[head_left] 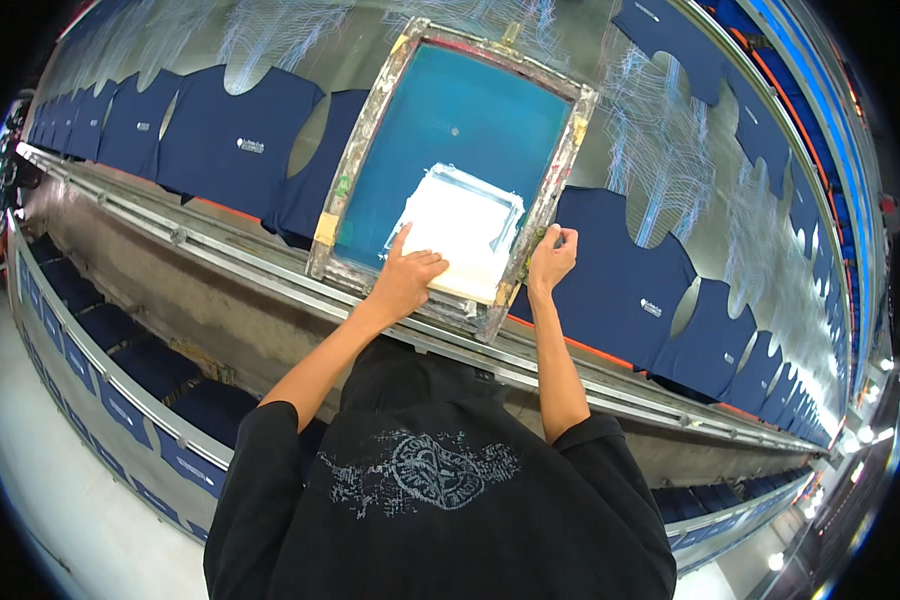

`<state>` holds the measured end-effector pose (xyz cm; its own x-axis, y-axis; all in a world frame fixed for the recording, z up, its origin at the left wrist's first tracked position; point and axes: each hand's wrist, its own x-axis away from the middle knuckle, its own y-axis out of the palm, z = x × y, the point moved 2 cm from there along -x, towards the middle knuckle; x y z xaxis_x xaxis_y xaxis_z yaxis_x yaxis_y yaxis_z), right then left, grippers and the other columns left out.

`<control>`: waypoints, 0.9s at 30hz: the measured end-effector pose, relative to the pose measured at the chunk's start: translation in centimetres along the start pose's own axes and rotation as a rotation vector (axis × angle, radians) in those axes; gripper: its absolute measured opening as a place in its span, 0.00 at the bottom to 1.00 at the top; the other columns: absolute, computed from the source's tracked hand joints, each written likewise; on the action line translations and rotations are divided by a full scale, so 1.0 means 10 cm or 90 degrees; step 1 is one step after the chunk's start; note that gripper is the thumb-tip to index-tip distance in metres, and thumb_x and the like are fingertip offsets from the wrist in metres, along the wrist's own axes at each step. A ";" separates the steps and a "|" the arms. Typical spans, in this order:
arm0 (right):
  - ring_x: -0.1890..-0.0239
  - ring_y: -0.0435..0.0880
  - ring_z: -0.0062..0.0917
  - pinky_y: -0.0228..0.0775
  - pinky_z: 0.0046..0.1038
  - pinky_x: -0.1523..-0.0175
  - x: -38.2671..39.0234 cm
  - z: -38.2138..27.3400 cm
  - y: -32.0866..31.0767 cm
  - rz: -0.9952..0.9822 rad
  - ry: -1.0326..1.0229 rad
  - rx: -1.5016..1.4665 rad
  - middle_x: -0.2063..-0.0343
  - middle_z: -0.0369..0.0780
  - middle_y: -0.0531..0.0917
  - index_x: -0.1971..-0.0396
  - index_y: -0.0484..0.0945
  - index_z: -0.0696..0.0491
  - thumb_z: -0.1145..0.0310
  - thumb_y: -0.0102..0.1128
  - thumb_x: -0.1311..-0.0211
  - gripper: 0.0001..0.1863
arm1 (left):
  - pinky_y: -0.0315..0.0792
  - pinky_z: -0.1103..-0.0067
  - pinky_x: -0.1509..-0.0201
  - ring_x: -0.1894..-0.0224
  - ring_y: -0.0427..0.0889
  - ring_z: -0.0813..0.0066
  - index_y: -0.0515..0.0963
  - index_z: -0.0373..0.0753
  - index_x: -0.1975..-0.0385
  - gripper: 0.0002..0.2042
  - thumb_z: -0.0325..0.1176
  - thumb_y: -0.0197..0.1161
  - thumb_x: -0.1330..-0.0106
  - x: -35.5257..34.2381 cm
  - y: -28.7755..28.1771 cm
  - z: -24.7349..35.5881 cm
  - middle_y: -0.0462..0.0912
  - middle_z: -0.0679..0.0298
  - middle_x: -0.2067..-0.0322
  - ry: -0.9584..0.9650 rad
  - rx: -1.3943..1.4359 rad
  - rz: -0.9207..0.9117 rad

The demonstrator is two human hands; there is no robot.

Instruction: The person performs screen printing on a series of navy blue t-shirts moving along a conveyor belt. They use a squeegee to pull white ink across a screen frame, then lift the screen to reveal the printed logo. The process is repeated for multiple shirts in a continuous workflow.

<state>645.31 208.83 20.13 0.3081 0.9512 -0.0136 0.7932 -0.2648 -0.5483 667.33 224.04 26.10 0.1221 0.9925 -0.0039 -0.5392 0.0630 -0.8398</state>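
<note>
A screen-printing frame (353, 165) with a worn, paint-spattered wooden rim lies tilted in front of me. Its mesh (460, 110) is teal, with a thick patch of white ink (460, 215) over the lower part. My left hand (406, 278) is closed on the left end of a pale squeegee (467, 281) at the lower edge of the ink, the index finger reaching up along the white. At the frame's right side, my right hand (552, 262) has its fingers curled against the rim; part of its grip is hidden.
Navy shirt pieces (232, 135) with small white prints lie in a row along the long table, on both sides of the frame. A metal rail (240, 246) runs along its near edge. Behind me, another table (185, 430) holds more navy pieces.
</note>
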 end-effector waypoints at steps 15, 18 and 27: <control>0.63 0.86 0.44 0.75 0.45 0.55 -0.37 -1.10 0.60 -0.495 -0.415 0.328 0.70 0.46 0.86 0.64 0.82 0.51 0.65 0.66 0.40 0.08 | 0.46 0.51 0.20 0.54 0.86 0.57 0.87 0.48 0.56 0.13 0.36 0.69 0.42 -1.88 -0.28 -0.75 0.88 0.57 0.67 0.095 -0.073 -0.228; 0.72 0.84 0.45 0.72 0.48 0.67 0.28 -0.79 0.34 -0.448 -0.375 0.255 0.78 0.44 0.83 0.69 0.81 0.52 0.73 0.64 0.45 0.04 | 0.45 0.53 0.19 0.56 0.87 0.62 0.88 0.49 0.58 0.16 0.28 0.67 0.47 -1.32 -0.24 -0.53 0.88 0.59 0.71 0.036 -0.036 -0.325; 0.69 0.83 0.42 0.63 0.42 0.50 0.02 -1.07 0.38 -0.360 -0.459 0.262 0.77 0.45 0.85 0.66 0.85 0.50 0.78 0.63 0.50 0.11 | 0.45 0.53 0.19 0.51 0.86 0.57 0.88 0.46 0.53 0.20 0.30 0.68 0.50 -1.59 -0.35 -0.61 0.89 0.56 0.66 0.058 -0.067 -0.238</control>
<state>653.99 206.29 27.01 -0.5571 0.8255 -0.0909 0.4403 0.2008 -0.8751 672.42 207.42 25.80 0.3704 0.8893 0.2683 -0.3552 0.4025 -0.8437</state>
